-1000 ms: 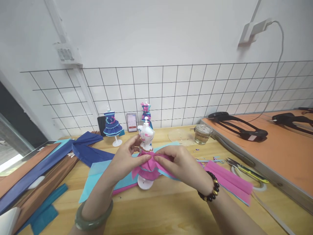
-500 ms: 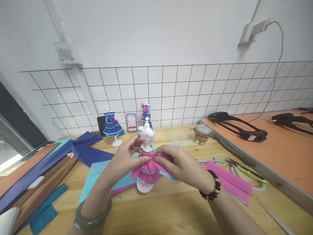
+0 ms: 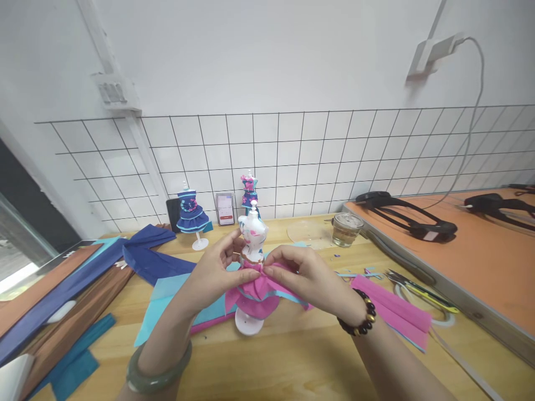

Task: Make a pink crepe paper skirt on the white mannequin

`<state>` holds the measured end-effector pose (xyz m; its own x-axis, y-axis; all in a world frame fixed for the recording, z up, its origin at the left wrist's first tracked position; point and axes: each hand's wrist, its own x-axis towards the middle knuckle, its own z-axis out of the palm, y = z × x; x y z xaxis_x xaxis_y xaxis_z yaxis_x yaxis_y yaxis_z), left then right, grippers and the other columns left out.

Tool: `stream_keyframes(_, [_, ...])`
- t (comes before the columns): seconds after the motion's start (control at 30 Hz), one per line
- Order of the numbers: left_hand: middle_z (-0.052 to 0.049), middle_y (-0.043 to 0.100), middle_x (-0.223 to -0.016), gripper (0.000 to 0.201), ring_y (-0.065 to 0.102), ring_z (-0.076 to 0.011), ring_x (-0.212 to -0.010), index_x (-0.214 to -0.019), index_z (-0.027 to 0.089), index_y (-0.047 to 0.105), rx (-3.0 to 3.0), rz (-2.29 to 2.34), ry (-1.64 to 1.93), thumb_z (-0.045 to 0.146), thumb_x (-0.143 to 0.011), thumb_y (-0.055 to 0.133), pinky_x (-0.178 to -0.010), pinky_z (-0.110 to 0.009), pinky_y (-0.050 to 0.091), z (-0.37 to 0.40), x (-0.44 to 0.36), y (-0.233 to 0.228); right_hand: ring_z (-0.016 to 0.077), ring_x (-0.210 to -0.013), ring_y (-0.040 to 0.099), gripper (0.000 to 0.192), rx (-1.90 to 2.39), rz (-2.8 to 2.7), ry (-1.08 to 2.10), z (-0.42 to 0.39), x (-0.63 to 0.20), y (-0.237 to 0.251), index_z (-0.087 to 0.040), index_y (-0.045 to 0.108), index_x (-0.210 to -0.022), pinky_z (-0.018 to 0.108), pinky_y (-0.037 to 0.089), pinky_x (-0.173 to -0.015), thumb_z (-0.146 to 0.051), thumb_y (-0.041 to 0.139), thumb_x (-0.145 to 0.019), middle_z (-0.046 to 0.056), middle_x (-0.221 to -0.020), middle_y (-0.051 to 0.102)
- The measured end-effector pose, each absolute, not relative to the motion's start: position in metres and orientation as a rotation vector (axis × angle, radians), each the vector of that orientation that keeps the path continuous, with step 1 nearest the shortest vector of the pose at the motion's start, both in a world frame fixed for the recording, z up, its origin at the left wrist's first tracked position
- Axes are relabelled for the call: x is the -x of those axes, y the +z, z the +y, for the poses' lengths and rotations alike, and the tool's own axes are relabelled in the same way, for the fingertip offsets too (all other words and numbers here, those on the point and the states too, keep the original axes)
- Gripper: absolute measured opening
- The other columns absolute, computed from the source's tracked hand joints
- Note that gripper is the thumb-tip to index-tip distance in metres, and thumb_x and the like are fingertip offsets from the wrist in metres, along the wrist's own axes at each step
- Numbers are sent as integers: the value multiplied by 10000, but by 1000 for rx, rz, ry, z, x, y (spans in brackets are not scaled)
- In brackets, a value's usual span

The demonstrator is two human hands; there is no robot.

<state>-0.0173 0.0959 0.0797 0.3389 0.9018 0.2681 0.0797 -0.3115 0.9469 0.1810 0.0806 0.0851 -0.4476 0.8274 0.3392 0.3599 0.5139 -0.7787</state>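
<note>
A small white dress form (image 3: 253, 231) with pink marks stands at the middle of the table, tilted slightly, on a round white base (image 3: 249, 323). Around its waist lies a gathered pink skirt strip (image 3: 259, 303) with a light blue edge. My left hand (image 3: 215, 272) is closed round the form's left side, its thumb pressing the pink material at the waist; its other fingertips are partly hidden behind the form. With thumb and forefinger, my right hand (image 3: 303, 275) pinches the strip's gathers at the waist front. The strip's loose end hangs below my right hand.
Behind stand two dressed forms, one in a blue dress (image 3: 191, 211), and a phone (image 3: 225, 209). Blue cloth (image 3: 159, 262) and brown strips lie left. At right are a glass (image 3: 346, 228), a folded pink piece (image 3: 395, 312), a yellow cutter (image 3: 430, 295) and an orange board (image 3: 480, 256).
The dress form has shifted slightly right and its base has moved a little lower in view. The pink strip at the waist is more bunched under my right fingers.
</note>
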Motion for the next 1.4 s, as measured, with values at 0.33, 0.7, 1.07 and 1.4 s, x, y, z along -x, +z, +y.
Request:
stream_keyframes(0.33, [-41,564,-1225,660,483,-221,-1185,-1262,286,476,-1688,848,1063,232,-671,763,-1055,-391,348,95,17,80,88,-570,452,157,947,-1929,974,82,-180,83,-163,613,-818,195,362,-487,-307,560,-851,-16,-663,550])
stream_keyframes(0.7, [-22,579,-1212,624,471,-219,-1207,-1247,311,493,-1714,868,1063,251,-682,751,-1050,-367,355,94,17,80,85,-543,410,171,1001,-1907,957,83,-179,84,-173,580,-790,192,329,-447,-337,570,-838,-27,-638,507])
stream_keyframes(1.07, [-61,588,-1180,606,522,-231,-1134,-1271,250,475,-1689,875,1093,286,-717,717,-992,-368,405,95,12,79,126,-687,560,142,985,-1948,870,82,-177,83,-179,587,-830,236,462,-585,-320,579,-845,3,-755,605])
stream_keyframes(1.4, [-73,617,-1134,608,526,-249,-1136,-1289,218,438,-1475,972,1237,330,-741,677,-943,-379,426,96,12,84,221,-1106,487,308,675,-2209,149,73,-173,83,-192,536,-1142,407,449,-915,-188,569,-836,114,-1178,516])
